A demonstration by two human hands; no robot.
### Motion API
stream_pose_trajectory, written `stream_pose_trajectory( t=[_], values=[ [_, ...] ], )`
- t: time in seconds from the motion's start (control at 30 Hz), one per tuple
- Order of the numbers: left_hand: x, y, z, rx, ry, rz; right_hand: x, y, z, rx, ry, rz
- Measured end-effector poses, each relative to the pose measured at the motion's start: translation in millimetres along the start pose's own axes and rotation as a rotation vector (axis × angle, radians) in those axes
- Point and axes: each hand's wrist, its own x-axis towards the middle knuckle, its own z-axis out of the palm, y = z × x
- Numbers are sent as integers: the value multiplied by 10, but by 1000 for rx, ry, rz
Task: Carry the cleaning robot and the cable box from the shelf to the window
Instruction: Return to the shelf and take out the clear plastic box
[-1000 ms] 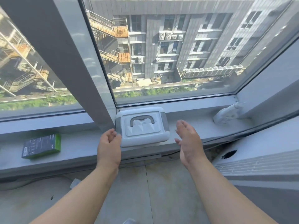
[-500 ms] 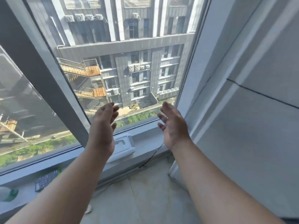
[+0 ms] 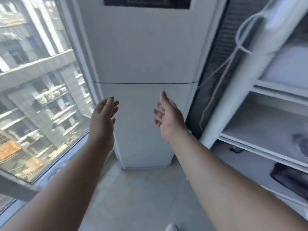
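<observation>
My left hand [image 3: 103, 117] and my right hand [image 3: 168, 117] are both raised in front of me, fingers apart, holding nothing. They hang before a white wall panel [image 3: 143, 55]. The window [image 3: 36, 90] and its sill [image 3: 55, 170] lie at the left. A white shelf unit [image 3: 263, 130] stands at the right, with a dark blurred object [image 3: 290, 179] on a lower shelf and a grey one [image 3: 301, 144] on the shelf above. The cleaning robot is out of view; I cannot tell whether either blurred object is the cable box.
A dark grille strip [image 3: 215, 67] runs down between the wall panel and the shelf, with a white cord [image 3: 221, 69] hanging over it. Pale floor [image 3: 141, 197] stretches below my arms. The whole view is motion-blurred.
My view has swung right, from the sill with the white cleaning robot and the green box, to the wall and shelf. Both hands left the robot and stay open.
</observation>
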Motion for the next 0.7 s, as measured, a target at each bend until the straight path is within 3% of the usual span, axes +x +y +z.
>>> stream_pose_trajectory(
  t=[0.4,0.53,0.7],
  values=[
    [-1703,-556,2940,59,-565,-139,-1044,-784,-3229,172,454,-167],
    [-2240,-962,3881,110,-675,-156,-1223,-871,-4370,209,596,-190],
    [-2627,-1444,4757,130,-678,-205,-1283,-948,-5430,153,681,-144]
  ],
)
